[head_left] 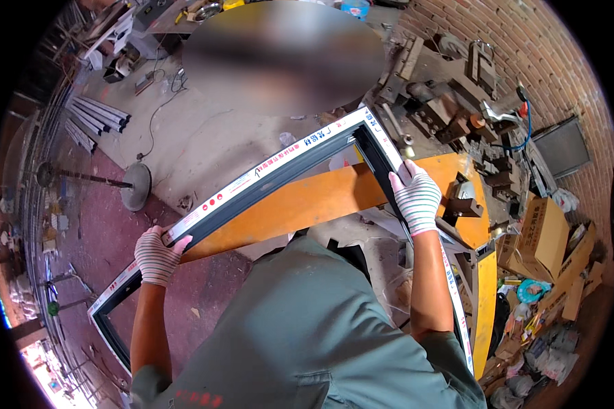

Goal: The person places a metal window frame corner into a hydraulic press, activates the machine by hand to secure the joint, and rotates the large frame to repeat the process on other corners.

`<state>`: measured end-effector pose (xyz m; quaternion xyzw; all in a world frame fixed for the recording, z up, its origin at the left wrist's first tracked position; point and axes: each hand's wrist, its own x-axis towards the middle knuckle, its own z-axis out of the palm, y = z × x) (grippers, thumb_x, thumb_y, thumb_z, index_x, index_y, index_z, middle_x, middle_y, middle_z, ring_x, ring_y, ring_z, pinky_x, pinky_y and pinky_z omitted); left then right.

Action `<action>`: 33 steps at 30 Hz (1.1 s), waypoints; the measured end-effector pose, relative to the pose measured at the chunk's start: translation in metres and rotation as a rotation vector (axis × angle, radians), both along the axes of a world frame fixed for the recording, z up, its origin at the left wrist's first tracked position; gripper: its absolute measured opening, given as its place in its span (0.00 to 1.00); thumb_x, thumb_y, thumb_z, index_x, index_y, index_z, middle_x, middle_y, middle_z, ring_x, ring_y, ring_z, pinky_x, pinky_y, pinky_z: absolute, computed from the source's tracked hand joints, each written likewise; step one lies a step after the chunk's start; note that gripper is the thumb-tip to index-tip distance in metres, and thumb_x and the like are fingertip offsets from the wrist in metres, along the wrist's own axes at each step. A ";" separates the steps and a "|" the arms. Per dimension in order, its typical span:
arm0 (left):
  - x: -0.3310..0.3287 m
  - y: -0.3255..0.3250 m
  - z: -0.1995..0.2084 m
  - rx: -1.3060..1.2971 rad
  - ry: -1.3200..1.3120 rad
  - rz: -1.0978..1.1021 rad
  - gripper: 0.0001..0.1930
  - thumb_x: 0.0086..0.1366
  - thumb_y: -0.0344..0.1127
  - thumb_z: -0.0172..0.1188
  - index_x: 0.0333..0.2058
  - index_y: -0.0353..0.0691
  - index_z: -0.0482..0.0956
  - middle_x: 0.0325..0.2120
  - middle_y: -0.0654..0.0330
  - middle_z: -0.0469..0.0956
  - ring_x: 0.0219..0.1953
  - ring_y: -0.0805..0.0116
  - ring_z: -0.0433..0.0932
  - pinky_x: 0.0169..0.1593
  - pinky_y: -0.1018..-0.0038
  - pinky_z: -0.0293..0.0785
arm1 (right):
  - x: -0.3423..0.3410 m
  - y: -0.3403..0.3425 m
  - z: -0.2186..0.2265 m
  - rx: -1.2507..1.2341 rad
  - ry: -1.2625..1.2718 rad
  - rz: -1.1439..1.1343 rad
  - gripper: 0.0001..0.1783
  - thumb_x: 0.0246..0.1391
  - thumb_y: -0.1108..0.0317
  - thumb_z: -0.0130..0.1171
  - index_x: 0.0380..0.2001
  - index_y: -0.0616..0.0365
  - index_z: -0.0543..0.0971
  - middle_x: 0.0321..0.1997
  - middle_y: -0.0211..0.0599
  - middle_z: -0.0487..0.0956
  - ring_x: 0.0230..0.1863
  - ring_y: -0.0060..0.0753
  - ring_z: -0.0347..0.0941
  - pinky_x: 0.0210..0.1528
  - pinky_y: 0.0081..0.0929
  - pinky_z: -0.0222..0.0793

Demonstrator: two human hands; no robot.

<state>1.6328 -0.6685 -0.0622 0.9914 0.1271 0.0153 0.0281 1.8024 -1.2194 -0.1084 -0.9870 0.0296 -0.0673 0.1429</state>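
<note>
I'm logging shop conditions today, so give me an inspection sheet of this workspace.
Surface: orange panel, scuffed, partly covered from view
Job's things: dark frame with white printed film, held over the panel
Clutter: cardboard box, plastic bags and loose goods at right
Grips: gloved left hand closed on the frame's long side, gloved right hand on its right side
Cables: dark cord on the floor; blue hose at right
Surroundings: brick wall, round-based stand

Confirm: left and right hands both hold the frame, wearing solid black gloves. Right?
No, the glove colour is wrong: the head view shows white gloves with thin stripes. The left hand and right hand do both hold the frame.
</note>
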 end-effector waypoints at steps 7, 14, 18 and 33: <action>-0.025 0.043 -0.050 0.046 0.039 -0.004 0.35 0.49 0.70 0.76 0.28 0.40 0.78 0.28 0.49 0.83 0.32 0.44 0.84 0.39 0.54 0.80 | 0.023 0.050 -0.016 -0.065 0.132 0.065 0.23 0.60 0.49 0.69 0.49 0.53 0.82 0.45 0.47 0.87 0.48 0.56 0.84 0.51 0.48 0.79; -0.021 0.050 -0.064 -0.092 -0.027 -0.107 0.28 0.56 0.61 0.75 0.40 0.43 0.80 0.34 0.49 0.84 0.37 0.44 0.84 0.42 0.54 0.80 | 0.031 0.066 -0.010 0.038 0.100 0.123 0.17 0.60 0.53 0.69 0.40 0.55 0.81 0.39 0.49 0.85 0.44 0.55 0.84 0.48 0.50 0.80; -0.022 0.053 -0.072 -0.251 0.091 -0.092 0.28 0.62 0.44 0.77 0.59 0.46 0.84 0.46 0.51 0.88 0.45 0.52 0.87 0.49 0.62 0.82 | 0.037 0.063 -0.035 0.048 0.044 0.089 0.18 0.60 0.51 0.69 0.42 0.53 0.80 0.40 0.44 0.84 0.46 0.53 0.83 0.49 0.51 0.78; 0.068 -0.158 -0.040 -0.063 -0.545 -0.750 0.26 0.67 0.55 0.72 0.47 0.35 0.85 0.45 0.40 0.85 0.46 0.40 0.84 0.48 0.50 0.82 | -0.139 -0.054 -0.040 -0.074 -0.309 -0.086 0.28 0.51 0.63 0.68 0.57 0.58 0.81 0.56 0.48 0.79 0.56 0.51 0.76 0.62 0.44 0.69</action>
